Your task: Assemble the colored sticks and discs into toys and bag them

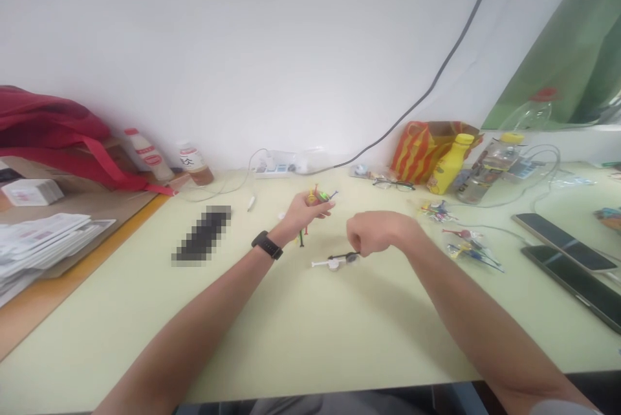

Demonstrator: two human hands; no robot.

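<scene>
My left hand [305, 213] is closed around a bunch of small plastic pieces [317, 196], yellow, green, red and blue, with thin stems poking out above and below the fingers. My right hand [381, 231] is bent down at the wrist with its fingers pinched together. At its fingertips is a black plastic piece [350, 258] with a round part and a thin stem, lying low over the table. Beside that is a similar white piece [332, 264]. The fingers partly hide the black piece's right end.
To the right lie bagged colourful pieces [473, 250], a second pile [438, 211] and two phones [565, 242]. Bottles, including a yellow bottle [451, 166], and a striped bag [412, 153] stand behind. Glasses [395, 185] and a power strip [272, 170] lie by the wall; papers [43, 247] are left.
</scene>
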